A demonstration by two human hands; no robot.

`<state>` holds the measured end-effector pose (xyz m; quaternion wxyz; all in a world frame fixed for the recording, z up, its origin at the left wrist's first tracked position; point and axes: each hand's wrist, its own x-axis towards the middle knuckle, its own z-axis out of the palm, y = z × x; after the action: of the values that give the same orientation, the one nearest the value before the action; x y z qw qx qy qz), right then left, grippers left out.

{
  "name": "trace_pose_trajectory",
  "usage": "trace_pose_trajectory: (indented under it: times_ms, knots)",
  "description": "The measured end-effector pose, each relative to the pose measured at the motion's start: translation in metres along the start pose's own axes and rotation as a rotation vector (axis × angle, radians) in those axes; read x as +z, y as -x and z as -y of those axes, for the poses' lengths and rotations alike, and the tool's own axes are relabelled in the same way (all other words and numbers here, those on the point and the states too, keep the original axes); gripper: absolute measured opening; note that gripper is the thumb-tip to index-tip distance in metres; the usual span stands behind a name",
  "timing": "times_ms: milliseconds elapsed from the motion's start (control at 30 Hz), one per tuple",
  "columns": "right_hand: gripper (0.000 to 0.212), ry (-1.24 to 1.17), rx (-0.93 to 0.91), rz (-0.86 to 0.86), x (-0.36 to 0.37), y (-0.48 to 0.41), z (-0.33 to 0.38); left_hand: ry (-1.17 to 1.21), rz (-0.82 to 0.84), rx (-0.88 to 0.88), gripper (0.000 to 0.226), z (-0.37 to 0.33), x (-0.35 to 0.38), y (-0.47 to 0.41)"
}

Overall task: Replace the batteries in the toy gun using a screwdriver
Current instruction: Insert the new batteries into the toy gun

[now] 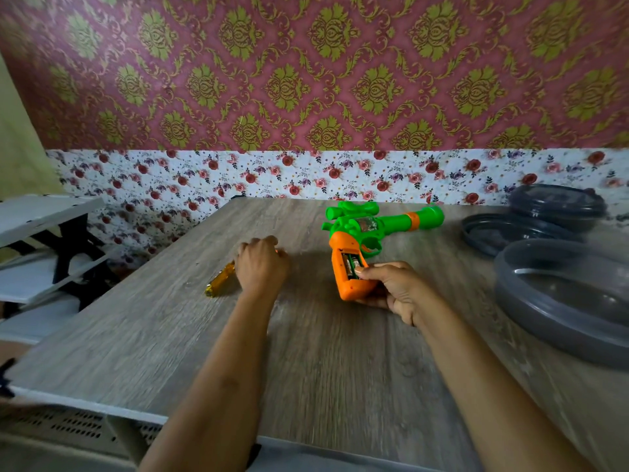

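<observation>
A green toy gun (pixel 384 222) with an orange grip (pixel 350 287) lies on the wooden table (pixel 323 369), barrel pointing right. Its battery compartment is open and two batteries (pixel 350 265) show inside. My right hand (pixel 396 289) grips the orange handle from the right, the thumb pressing at the compartment's edge. A screwdriver with a yellow handle (pixel 219 284) lies to the left, its shaft hidden under my left hand (pixel 262 267). That hand rests knuckles-up with curled fingers. A small orange sliver (pixel 277 251) shows at its fingertips; what it is cannot be made out.
Several grey plastic round containers and lids (pixel 558 301) sit at the table's right side, close to my right forearm. A floral-papered wall runs behind the table. White shelves with a black frame (pixel 51 253) stand off the left edge.
</observation>
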<state>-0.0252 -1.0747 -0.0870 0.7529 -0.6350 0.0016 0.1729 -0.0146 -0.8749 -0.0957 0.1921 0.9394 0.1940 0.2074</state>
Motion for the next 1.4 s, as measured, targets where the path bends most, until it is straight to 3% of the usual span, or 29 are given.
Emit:
trace_pose_trajectory:
  times_ms: [167,467,633,767,900,1033,1200,1400]
  knots:
    - [0.011,0.012,0.025,-0.022,0.000,-0.003,-0.003,-0.007,0.130,-0.015,0.024,0.003,0.003,0.000]
    - [0.039,0.092,0.015,-0.071,-0.002,-0.010,-0.007,0.144,0.146,0.097,0.004,-0.012,-0.001,0.001]
    - [0.037,0.102,0.019,-0.080,-0.005,-0.014,-0.007,0.269,0.084,0.045,0.031,-0.014,-0.004,0.005]
    - [0.022,0.111,0.021,-0.089,-0.005,-0.015,-0.008,0.558,0.024,-0.007,0.036,-0.019,-0.010,0.003]
    - [0.008,0.113,0.017,-0.097,-0.006,-0.015,-0.008,0.754,0.116,0.126,0.023,-0.030,-0.017,0.011]
    - [0.009,0.097,0.012,-0.104,-0.006,-0.015,-0.007,0.894,0.220,0.195,0.037,-0.035,-0.021,0.017]
    - [0.009,0.093,0.012,-0.107,-0.007,-0.014,-0.006,0.885,0.372,0.322,0.034,-0.038,-0.020,0.021]
    - [0.024,0.070,0.011,-0.110,-0.006,-0.014,-0.006,1.058,0.553,0.245,0.032,-0.038,-0.021,0.022]
